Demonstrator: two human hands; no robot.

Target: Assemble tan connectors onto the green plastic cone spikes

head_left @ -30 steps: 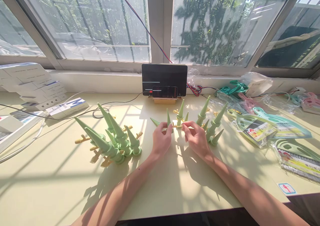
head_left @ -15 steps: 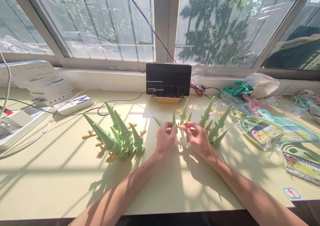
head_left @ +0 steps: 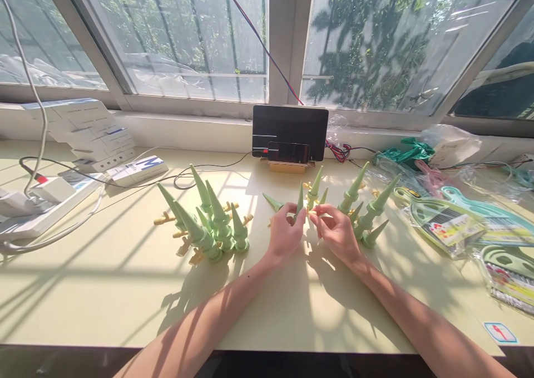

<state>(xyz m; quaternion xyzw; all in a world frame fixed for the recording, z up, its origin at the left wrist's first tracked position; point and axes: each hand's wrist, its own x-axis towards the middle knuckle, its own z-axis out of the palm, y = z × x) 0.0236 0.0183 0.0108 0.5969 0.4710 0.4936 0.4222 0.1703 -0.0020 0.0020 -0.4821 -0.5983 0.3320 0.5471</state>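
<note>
Near the middle of the table, my left hand (head_left: 287,231) is closed around the base of a green pointed piece (head_left: 300,197), its tip upward. My right hand (head_left: 336,230) pinches a small yellow branch piece (head_left: 311,211) close to that green piece; whether the two touch I cannot tell. Behind my hands stands another green spike (head_left: 316,186) with yellow bits, and a further green spike (head_left: 273,201) lies tilted by my left fingers. A cluster of green spikes with yellow branches (head_left: 219,222) stands to the left. A similar green cluster (head_left: 372,211) stands just beyond my right hand.
At the back a black tablet (head_left: 291,124) leans with a phone (head_left: 288,152) before it. White boxes (head_left: 95,130) and a power strip (head_left: 62,205) with cables are at left. Packaged green brush-like items (head_left: 438,225) and plastic bags (head_left: 454,144) lie at right.
The camera view has swung slightly left, so everything sits further right in the picture. Both hands keep their hold, with only slight finger movement.
</note>
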